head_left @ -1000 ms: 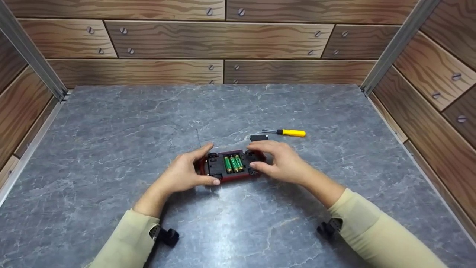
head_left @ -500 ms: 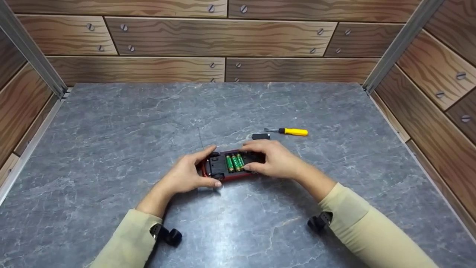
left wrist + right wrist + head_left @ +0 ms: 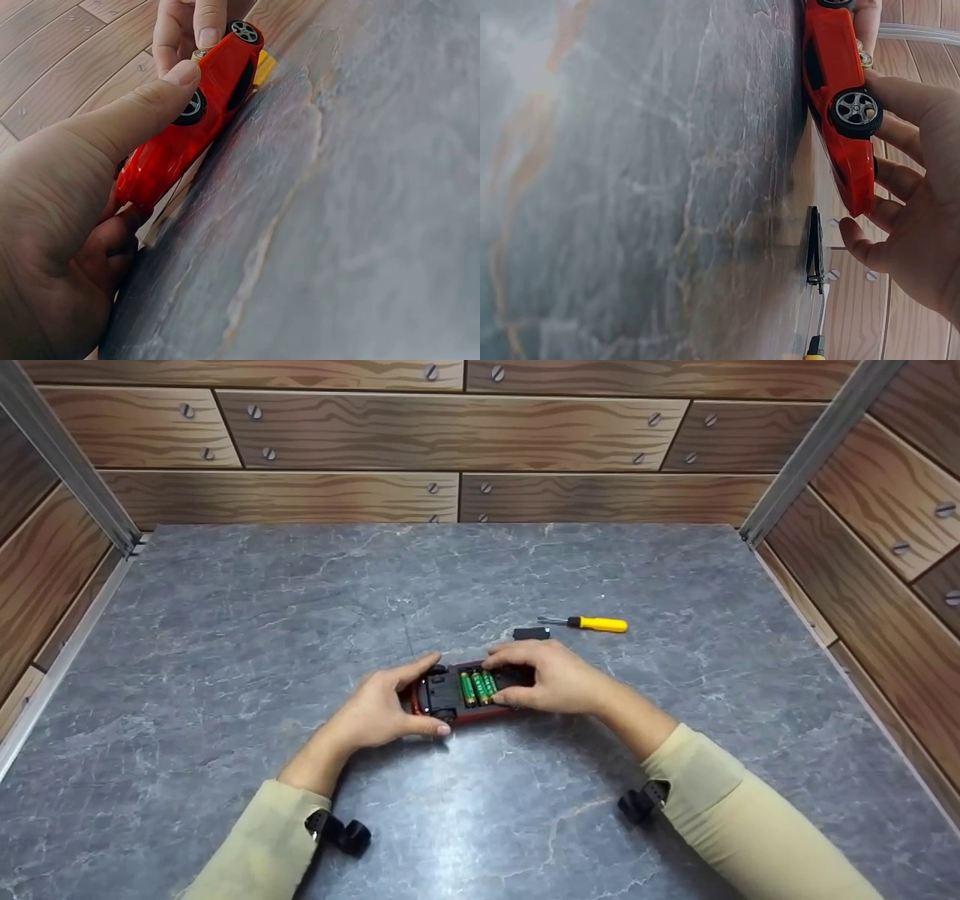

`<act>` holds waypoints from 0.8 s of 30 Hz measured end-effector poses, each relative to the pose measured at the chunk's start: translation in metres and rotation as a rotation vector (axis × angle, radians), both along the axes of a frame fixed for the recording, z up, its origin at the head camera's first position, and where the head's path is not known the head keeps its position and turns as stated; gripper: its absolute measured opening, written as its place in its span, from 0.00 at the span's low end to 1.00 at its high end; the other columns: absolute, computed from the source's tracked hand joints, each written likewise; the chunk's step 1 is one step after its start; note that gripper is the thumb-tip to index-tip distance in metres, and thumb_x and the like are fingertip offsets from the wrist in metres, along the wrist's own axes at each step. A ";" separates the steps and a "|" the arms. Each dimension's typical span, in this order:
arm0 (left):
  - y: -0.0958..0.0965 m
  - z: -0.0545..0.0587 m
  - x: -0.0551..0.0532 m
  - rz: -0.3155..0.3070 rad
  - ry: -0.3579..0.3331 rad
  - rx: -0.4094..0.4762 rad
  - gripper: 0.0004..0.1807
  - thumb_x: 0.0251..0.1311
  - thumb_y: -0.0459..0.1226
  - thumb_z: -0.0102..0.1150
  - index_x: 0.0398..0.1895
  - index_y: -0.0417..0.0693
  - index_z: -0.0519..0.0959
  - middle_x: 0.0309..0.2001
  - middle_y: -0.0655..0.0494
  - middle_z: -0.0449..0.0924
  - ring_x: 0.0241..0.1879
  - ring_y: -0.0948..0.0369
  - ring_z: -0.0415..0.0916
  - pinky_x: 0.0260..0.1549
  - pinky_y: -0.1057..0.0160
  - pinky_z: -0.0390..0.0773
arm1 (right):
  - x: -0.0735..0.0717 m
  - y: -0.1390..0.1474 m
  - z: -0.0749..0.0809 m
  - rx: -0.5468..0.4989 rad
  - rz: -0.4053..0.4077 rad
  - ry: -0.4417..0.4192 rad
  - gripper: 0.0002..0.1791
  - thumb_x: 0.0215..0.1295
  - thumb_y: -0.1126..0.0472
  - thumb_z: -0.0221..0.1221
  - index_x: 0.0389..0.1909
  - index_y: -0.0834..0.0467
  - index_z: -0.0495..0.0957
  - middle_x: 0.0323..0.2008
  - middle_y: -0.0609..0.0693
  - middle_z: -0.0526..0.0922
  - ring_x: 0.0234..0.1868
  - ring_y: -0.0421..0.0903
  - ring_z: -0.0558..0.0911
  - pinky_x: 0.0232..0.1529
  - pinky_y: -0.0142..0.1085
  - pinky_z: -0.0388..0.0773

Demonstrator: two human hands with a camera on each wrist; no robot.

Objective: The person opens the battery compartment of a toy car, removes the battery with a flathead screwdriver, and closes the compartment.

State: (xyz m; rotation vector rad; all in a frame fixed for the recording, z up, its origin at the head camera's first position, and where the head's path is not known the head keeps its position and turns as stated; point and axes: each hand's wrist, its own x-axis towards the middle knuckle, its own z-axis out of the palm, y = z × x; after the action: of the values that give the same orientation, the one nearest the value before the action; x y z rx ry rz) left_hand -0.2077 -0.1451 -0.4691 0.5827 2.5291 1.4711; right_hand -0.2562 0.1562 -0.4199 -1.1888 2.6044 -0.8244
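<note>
A red toy car [image 3: 444,694] lies upside down, its black underside up and the battery compartment uncovered. Three green batteries [image 3: 478,688] sit side by side in the compartment. My left hand [image 3: 379,709] grips one end of the car, thumb along the near side by a wheel [image 3: 193,109]. Over the other end, my right hand [image 3: 559,679] pinches the rightmost battery [image 3: 490,684] lengthwise, thumb at its near end and a finger at its far end. The right wrist view shows gold battery ends [image 3: 865,58] rising beside the right thumb.
Behind the car lie a small black cover [image 3: 532,634] and a screwdriver [image 3: 602,624] with a yellow handle. A thin antenna wire [image 3: 407,634] sticks out past the car. Wood-patterned panels [image 3: 450,431] wall the marbled grey table [image 3: 225,607].
My right hand has moved left from the car's end to the rightmost battery, its thumb and finger now at that battery's ends. The left hand keeps its grip on the car.
</note>
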 end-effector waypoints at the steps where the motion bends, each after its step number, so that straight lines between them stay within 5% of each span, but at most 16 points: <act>1: 0.000 0.000 0.000 -0.001 -0.002 0.000 0.62 0.42 0.52 0.88 0.82 0.51 0.64 0.76 0.49 0.69 0.71 0.50 0.71 0.76 0.47 0.62 | 0.000 0.000 0.000 -0.005 0.004 -0.001 0.27 0.66 0.51 0.72 0.63 0.55 0.84 0.68 0.58 0.80 0.70 0.58 0.77 0.73 0.56 0.69; 24: -0.001 0.000 0.001 -0.002 -0.004 -0.015 0.60 0.44 0.51 0.87 0.82 0.52 0.64 0.75 0.45 0.71 0.69 0.48 0.74 0.74 0.45 0.65 | -0.003 -0.002 0.001 0.031 0.026 -0.015 0.25 0.67 0.48 0.69 0.62 0.55 0.85 0.70 0.57 0.79 0.71 0.57 0.76 0.74 0.55 0.68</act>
State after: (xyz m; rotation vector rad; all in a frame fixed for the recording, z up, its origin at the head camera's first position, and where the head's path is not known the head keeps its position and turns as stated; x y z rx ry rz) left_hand -0.2063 -0.1459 -0.4688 0.5791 2.5334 1.4501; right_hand -0.2597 0.1545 -0.4185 -1.2006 2.5749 -0.7817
